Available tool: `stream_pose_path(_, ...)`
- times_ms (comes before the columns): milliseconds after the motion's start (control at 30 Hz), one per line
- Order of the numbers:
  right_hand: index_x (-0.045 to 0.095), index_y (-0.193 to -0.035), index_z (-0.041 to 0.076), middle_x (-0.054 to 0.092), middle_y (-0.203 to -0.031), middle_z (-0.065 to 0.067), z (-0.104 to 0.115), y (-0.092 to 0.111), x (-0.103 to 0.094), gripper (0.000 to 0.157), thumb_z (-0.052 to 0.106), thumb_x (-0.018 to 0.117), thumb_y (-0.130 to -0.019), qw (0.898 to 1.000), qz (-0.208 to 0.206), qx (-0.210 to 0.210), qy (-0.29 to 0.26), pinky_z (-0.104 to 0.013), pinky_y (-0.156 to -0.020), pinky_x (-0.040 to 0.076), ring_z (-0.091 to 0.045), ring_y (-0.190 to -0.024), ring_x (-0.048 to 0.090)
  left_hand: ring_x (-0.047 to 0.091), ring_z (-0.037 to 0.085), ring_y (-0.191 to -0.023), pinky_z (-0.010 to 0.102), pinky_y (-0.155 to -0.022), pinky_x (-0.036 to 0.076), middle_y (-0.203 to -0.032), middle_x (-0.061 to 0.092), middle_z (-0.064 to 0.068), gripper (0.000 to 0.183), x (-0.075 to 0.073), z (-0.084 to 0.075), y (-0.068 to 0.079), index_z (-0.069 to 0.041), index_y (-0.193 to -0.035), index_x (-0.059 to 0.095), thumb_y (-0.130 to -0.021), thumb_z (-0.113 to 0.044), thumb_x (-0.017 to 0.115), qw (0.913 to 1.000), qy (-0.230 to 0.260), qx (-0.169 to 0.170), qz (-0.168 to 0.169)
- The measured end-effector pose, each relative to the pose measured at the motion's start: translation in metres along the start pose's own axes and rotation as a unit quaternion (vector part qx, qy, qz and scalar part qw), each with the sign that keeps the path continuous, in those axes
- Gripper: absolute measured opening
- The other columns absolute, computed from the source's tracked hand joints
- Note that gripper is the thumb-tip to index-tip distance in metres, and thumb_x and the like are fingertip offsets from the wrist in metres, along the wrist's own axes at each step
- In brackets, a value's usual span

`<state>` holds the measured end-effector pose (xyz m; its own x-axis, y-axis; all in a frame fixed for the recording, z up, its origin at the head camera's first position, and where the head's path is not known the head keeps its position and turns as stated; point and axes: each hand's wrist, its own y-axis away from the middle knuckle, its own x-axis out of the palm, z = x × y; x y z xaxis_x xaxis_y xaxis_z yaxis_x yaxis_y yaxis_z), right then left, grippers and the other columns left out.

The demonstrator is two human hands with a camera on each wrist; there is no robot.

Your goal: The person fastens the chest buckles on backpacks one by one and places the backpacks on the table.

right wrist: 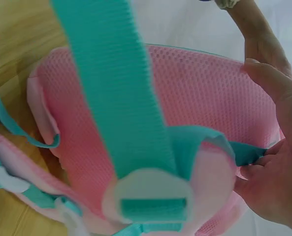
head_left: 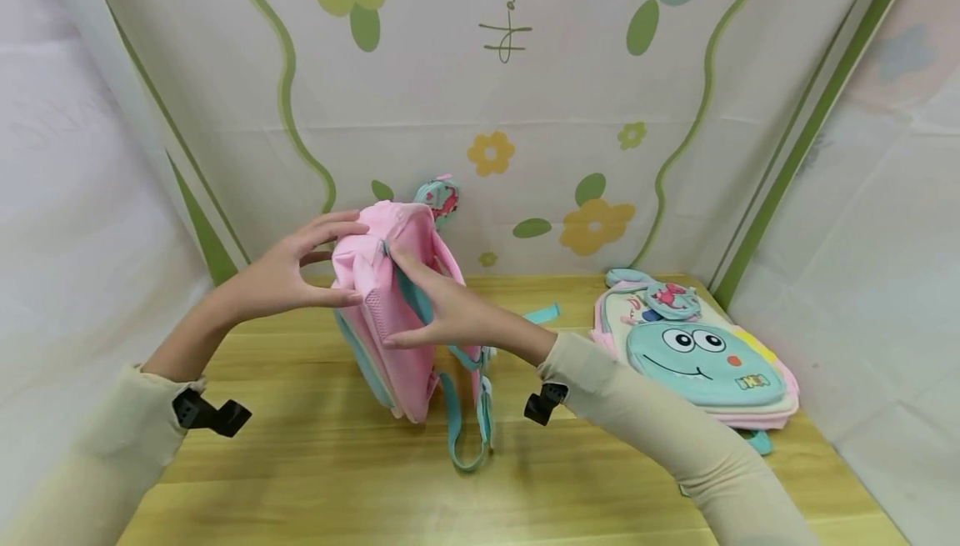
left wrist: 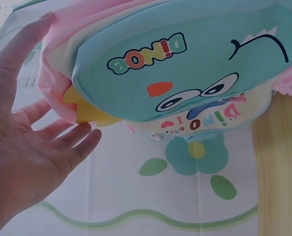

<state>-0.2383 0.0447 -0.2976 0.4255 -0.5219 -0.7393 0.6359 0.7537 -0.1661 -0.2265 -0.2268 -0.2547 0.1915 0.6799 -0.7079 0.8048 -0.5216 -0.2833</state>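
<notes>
A pink child's backpack [head_left: 408, 363] with a teal dinosaur-face pocket [left wrist: 136, 78] stands tilted at the middle left of the table, straps towards the right. My left hand [head_left: 288, 275] holds its upper corner, the thumb on one side and the fingers on the other, with a gap at the palm. On the opposite side my right hand [head_left: 457, 308] grips the top of the mesh back panel [right wrist: 200, 88], thumb against the mesh and fingers bent by a teal strap [right wrist: 246, 153]. A small round teal pouch [head_left: 438, 198] shows behind the top of the backpack.
A second dinosaur backpack [head_left: 705, 363] lies face up at the right of the wooden table [head_left: 315, 479]. Teal shoulder straps [head_left: 453, 421] dangle beside the upright backpack. A flowered cloth [head_left: 420, 79] hangs behind the table.
</notes>
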Motion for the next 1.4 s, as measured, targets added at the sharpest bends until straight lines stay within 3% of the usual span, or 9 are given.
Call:
stream_pose_path(267, -0.006, -0.164, 0.028, -0.003, -0.171, 0.015, -0.003, 0.005, 0.013, 0.117, 0.050, 0.079, -0.086, 0.999, 0.028, -0.008, 0.037, -0.038, -0.125, 0.028, -0.006, -0.157, 0.011, 0.026, 0.031, -0.152, 0.063, -0.113, 0.038, -0.168, 0.025, 0.002, 0.090, -0.005, 0.003, 0.010, -0.020, -0.152, 0.046, -0.075, -0.017, 0.092, 0.9998, -0.014, -0.015, -0.003)
stream_pose_path(400, -0.005, -0.165, 0.022, -0.001, -0.172, 0.007, -0.006, 0.005, 0.020, 0.116, 0.049, 0.078, -0.088, 0.996, 0.043, -0.018, 0.076, -0.035, -0.126, 0.025, -0.009, -0.158, 0.009, 0.031, 0.027, -0.148, 0.026, -0.111, 0.044, -0.167, 0.027, 0.002, 0.096, -0.005, 0.005, 0.013, -0.021, -0.153, 0.046, -0.070, -0.019, 0.096, 0.9994, -0.029, -0.015, -0.009)
stream_pose_path(500, -0.001, -0.165, 0.015, 0.003, -0.173, -0.002, -0.008, 0.007, 0.025, 0.115, 0.048, 0.078, -0.088, 0.993, 0.046, -0.029, 0.106, -0.036, -0.127, 0.023, -0.015, -0.159, 0.011, 0.033, 0.025, -0.146, 0.004, -0.100, 0.038, -0.166, 0.027, 0.003, 0.099, -0.005, 0.007, 0.015, -0.020, -0.152, 0.047, -0.068, -0.019, 0.097, 0.9995, -0.028, -0.011, -0.011)
stream_pose_path(667, 0.005, -0.165, 0.011, 0.005, -0.173, -0.007, -0.015, 0.011, 0.032, 0.113, 0.047, 0.079, -0.087, 0.991, 0.031, -0.033, 0.122, -0.043, -0.127, 0.022, -0.022, -0.159, 0.012, 0.033, 0.026, -0.146, 0.003, -0.098, 0.037, -0.166, 0.027, 0.005, 0.099, -0.004, 0.010, 0.016, -0.018, -0.152, 0.047, -0.067, -0.019, 0.097, 0.9995, -0.028, 0.000, -0.015)
stream_pose_path(967, 0.008, -0.165, 0.009, 0.001, -0.173, -0.010, -0.031, 0.018, 0.049, 0.114, 0.046, 0.081, -0.085, 0.987, -0.024, -0.060, 0.144, -0.051, -0.127, 0.018, -0.026, -0.160, 0.001, 0.037, 0.028, -0.143, 0.004, -0.097, 0.039, -0.165, 0.028, 0.007, 0.100, -0.005, 0.016, 0.019, -0.018, -0.153, 0.046, -0.067, -0.015, 0.097, 0.9994, -0.025, -0.002, -0.023)
stream_pose_path(1400, 0.001, -0.165, 0.010, -0.008, -0.173, -0.003, -0.050, 0.033, 0.061, 0.121, 0.049, 0.081, -0.084, 0.996, -0.027, -0.025, 0.087, -0.051, -0.126, 0.021, -0.018, -0.160, -0.004, 0.035, 0.026, -0.144, 0.001, -0.098, 0.036, -0.164, 0.029, 0.004, 0.100, -0.008, 0.022, 0.024, -0.023, -0.151, 0.048, -0.065, -0.014, 0.098, 0.9986, -0.025, -0.024, -0.040)
